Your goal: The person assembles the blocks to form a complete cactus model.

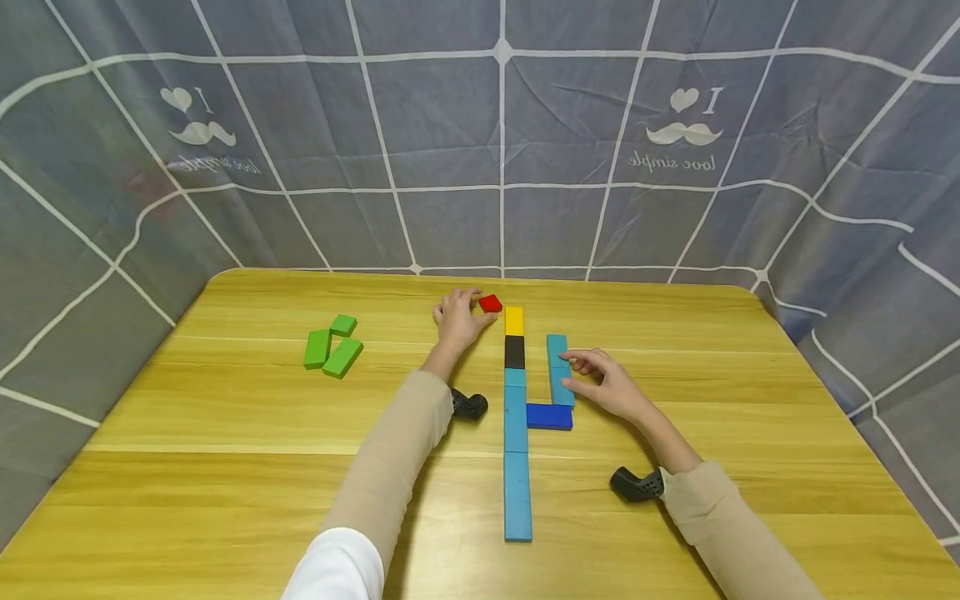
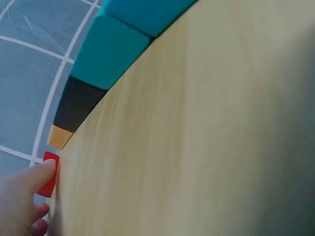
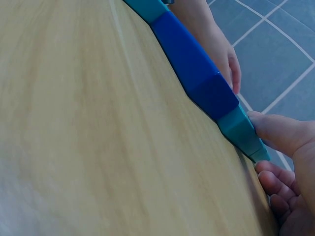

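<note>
My left hand (image 1: 455, 321) pinches a small red block (image 1: 491, 303) near the table's back edge; in the left wrist view its thumb (image 2: 42, 174) lies against the red block (image 2: 48, 183). Just right of that block, a straight column begins with a yellow block (image 1: 513, 321), then a black block (image 1: 514, 352) and several light blue blocks (image 1: 515, 421). A dark blue block (image 1: 550, 417) branches right from the column. From its right end, two light blue blocks (image 1: 557, 350) run toward the back. Fingertips of my right hand (image 1: 611, 390) touch these two from the right side.
Three green blocks (image 1: 343, 357) lie grouped on the left of the wooden table (image 1: 225, 500). A grey curtain with white lines (image 1: 450, 125) hangs behind the table and along its sides. Black wrist devices (image 1: 636, 485) stick out from both sleeves.
</note>
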{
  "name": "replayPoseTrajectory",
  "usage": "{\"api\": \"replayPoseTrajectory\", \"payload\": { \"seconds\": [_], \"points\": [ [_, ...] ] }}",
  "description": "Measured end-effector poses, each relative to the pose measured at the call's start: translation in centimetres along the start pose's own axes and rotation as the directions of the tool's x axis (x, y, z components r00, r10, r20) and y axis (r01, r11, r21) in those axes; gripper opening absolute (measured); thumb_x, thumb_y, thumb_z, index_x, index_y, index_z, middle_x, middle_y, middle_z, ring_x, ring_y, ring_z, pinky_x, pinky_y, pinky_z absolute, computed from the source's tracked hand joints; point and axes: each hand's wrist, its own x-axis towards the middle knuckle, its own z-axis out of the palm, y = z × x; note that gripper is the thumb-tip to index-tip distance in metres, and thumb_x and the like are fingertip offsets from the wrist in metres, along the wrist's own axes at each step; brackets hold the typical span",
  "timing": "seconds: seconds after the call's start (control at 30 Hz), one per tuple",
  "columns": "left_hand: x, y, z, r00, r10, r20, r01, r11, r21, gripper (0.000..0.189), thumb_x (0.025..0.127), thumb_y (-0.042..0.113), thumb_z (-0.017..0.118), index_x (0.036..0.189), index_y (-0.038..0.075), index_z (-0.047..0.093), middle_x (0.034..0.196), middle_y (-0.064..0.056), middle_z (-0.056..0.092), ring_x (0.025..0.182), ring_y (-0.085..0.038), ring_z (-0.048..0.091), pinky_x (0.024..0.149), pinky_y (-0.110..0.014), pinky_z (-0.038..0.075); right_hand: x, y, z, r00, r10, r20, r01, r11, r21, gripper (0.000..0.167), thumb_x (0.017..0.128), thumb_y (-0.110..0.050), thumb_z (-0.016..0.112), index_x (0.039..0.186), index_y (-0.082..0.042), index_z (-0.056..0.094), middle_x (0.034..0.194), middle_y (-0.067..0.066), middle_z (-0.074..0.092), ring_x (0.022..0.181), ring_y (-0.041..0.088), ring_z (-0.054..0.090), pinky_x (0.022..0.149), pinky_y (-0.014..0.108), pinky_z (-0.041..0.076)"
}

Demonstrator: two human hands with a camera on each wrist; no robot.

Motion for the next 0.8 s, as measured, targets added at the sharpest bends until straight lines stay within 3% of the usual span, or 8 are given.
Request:
{"api": "replayPoseTrajectory", "payload": {
  "seconds": [0.13, 0.23, 0.43, 0.8],
  "points": [
    [-0.4, 0.0, -0.2, 1.0, 0.025, 0.007, -0.024, 0.998, -0.063, 0.045, 0.082, 0.026, 0.065, 0.124, 0.014, 0.055, 0.103, -0.009, 0.055, 0.102, -0.027, 0.043, 0.088, -0.043, 0.022, 0.0, 0.1, 0.1, 1.0, 0.004, -0.003, -0.004, 1.0, -0.001, 0.038, 0.084, -0.002, 0.063, 0.119, 0.009, 0.053, 0.099, 0.025, 0.05, 0.09, 0.035, 0.045, 0.078, 0.041, 0.038],
    [-0.8, 0.4, -0.2, 0.999, 0.04, 0.035, -0.037, 0.996, -0.087, 0.044, 0.081, 0.027, 0.062, 0.123, 0.014, 0.056, 0.108, -0.01, 0.057, 0.105, -0.029, 0.044, 0.087, -0.044, 0.022, -0.1, 0.1, 0.1, 1.0, 0.004, -0.006, -0.004, 1.0, -0.001, 0.038, 0.084, -0.001, 0.063, 0.119, 0.009, 0.053, 0.099, 0.025, 0.05, 0.09, 0.035, 0.046, 0.077, 0.04, 0.039],
    [-1.1, 1.1, 0.1, 0.994, 0.056, 0.089, -0.054, 0.998, -0.023, 0.051, 0.082, 0.036, 0.061, 0.128, 0.014, 0.053, 0.126, -0.011, 0.05, 0.112, -0.031, 0.04, 0.089, -0.045, 0.021, -0.1, 0.1, 0.1, 1.0, 0.005, -0.008, -0.005, 1.0, -0.003, 0.038, 0.084, -0.001, 0.063, 0.119, 0.009, 0.053, 0.099, 0.025, 0.05, 0.089, 0.035, 0.045, 0.077, 0.038, 0.038],
    [-0.2, 1.4, 0.7, 0.985, 0.077, 0.156, -0.082, 0.996, 0.026, 0.054, 0.086, 0.042, 0.057, 0.135, 0.019, 0.047, 0.134, -0.009, 0.042, 0.115, -0.029, 0.035, 0.089, -0.044, 0.019, -0.2, 0.3, 0.4, 1.0, -0.002, -0.022, 0.002, 1.0, 0.0, 0.038, 0.083, -0.001, 0.063, 0.118, 0.009, 0.054, 0.098, 0.025, 0.051, 0.088, 0.034, 0.045, 0.075, 0.036, 0.038]
  ]
}}
